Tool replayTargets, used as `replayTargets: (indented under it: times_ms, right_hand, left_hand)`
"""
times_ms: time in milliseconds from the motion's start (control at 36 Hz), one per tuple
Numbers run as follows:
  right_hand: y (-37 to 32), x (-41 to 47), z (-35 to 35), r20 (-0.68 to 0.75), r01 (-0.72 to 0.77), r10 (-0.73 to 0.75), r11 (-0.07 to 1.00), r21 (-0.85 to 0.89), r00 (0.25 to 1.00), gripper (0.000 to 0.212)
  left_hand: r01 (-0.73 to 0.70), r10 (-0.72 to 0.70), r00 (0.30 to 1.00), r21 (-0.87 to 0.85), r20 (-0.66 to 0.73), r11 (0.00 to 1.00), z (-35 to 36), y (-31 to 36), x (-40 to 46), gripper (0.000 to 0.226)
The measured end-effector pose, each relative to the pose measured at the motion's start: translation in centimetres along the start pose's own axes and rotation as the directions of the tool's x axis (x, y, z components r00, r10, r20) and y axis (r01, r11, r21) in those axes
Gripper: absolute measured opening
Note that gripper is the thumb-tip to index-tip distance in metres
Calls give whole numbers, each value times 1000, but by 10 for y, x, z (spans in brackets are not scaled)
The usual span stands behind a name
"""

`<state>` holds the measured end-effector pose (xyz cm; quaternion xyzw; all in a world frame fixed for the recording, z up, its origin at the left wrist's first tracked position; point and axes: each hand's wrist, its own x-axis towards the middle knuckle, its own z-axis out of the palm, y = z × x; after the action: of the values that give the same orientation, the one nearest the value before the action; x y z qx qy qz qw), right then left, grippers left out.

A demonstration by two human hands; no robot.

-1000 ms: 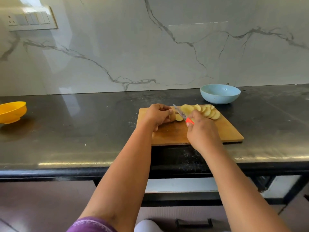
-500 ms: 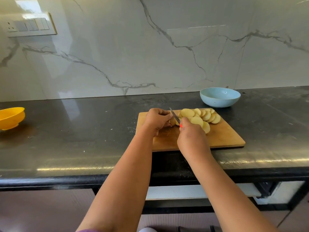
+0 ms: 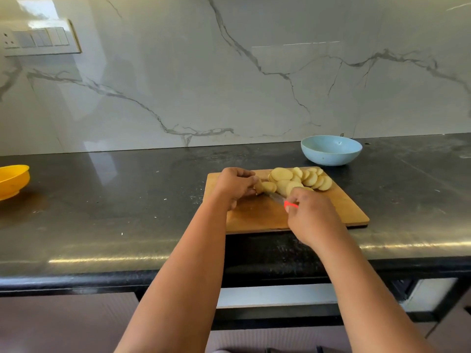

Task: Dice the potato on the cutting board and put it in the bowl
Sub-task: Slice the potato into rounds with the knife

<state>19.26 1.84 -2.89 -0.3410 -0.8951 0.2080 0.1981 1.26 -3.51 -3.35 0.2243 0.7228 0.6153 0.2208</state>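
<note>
Both hands are working over the board point(image 3: 257, 217), which is lying on the dark counter point(image 3: 127, 200) close to its front edge. Left hand point(image 3: 235, 186) is curling its fingers round the uncut potato end point(image 3: 260, 188), pinning it to the board near the left rear corner. Right hand point(image 3: 312, 215) is gripping the knife point(image 3: 285, 203) by its red handle, of which only a thin strip is showing above the knuckles; the blade is blurred and is pointing toward the potato end, low over the wood, and whether it is touching the board cannot be told. Slices point(image 3: 303, 179) are lying in an overlapping row along the rear edge of the board, running from just beside the potato end out to the right, with a few of them partly hidden behind the right hand's knuckles. No dice are showing among them. Beyond the board's right rear corner, a pale blue bowl point(image 3: 331, 150) is sitting on the counter, apart from the board and near the marble wall point(image 3: 254, 72). Far to the left, a yellow bowl point(image 3: 12, 180) is resting at the edge of the view, well apart from everything else. On the wall at upper left, a switch panel point(image 3: 40, 38) is catching a bright reflection.
</note>
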Motion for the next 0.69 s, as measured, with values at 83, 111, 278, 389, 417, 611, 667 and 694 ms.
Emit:
replayTargets:
  times_ms: [83,111,278,389,417,611,667,694]
  right_hand:
    - [3,0,4,-146,68,-54,993,92,988,9]
    - [1,0,7,-179,92,-73,991,100,981,9]
    - [-5,1,26,-168,103,-86,990,97,982,13]
    - [-12,3,31,-142,108,-97,992,72,985,15]
    - [-14,4,31,-138,115,-105,991,67,985,15]
    - [-31,25,29,-92,104,-102,994,24,991,21]
    - [-36,28,30,-92,119,-124,992,-49,988,26]
    - [-38,28,31,-93,126,-133,989,-78,987,28]
  left_hand:
    - [17,-17,1000,7,-4,1000,1,2,-1,21]
    - [18,-18,1000,17,-7,1000,2,2,-1,21]
    - [1,1,999,47,-46,999,6,-1,3,24]
    - [2,2,998,65,-59,998,5,0,3,23]
    - [2,1,998,63,-59,998,5,0,3,23]
    - [-26,27,999,40,-36,999,2,-2,3,22]
    - [-42,45,998,75,-38,996,3,-3,3,21]
    - [-49,53,998,90,-43,995,3,-3,3,20]
